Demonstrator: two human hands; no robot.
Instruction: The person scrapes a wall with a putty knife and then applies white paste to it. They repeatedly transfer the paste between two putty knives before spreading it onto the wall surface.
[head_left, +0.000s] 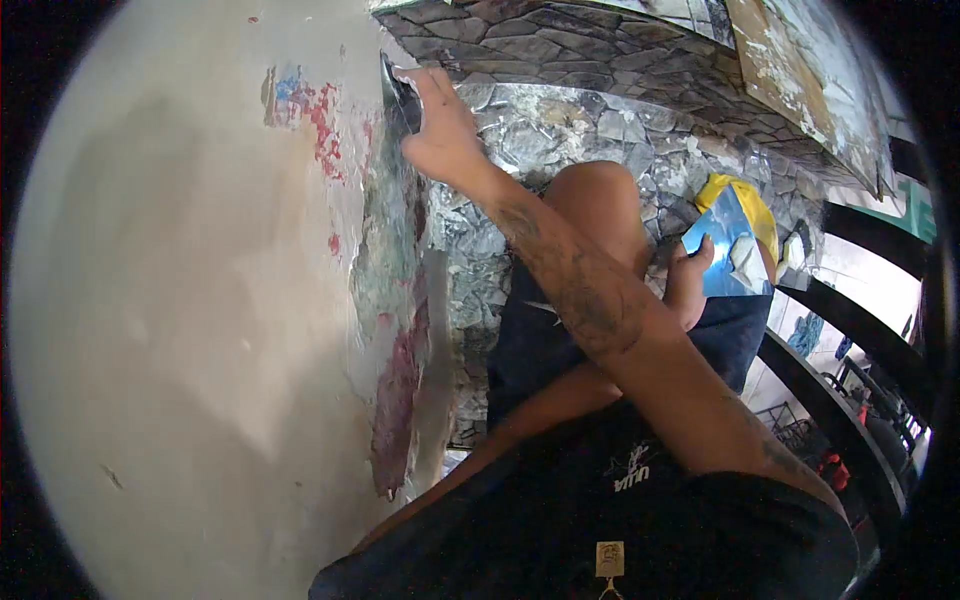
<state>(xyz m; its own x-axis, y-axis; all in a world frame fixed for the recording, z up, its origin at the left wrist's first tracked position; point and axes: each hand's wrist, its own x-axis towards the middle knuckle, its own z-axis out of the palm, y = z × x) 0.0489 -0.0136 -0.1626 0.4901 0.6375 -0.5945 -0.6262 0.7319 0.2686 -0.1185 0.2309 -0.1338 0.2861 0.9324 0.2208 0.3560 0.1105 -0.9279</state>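
Pressing a dark scraper (397, 95) to the peeling wall (200, 300) on the left, the right hand (440, 130) has its grip closed around it; further right, past the knee (600, 200), the left hand (688, 285) holds a blue board (728, 245).

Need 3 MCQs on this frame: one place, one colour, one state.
1. Where is the tool?
A. against the wall
B. on the floor
C. on the knee

2. What is the board's main colour?
A. red
B. blue
C. green

3. What state is the left hand in?
A. empty
B. holding the board
C. in a pocket

Answers:
1. A: the right hand presses the tool to the wall.
2. B: the board shows blue.
3. B: the left hand grips its edge.
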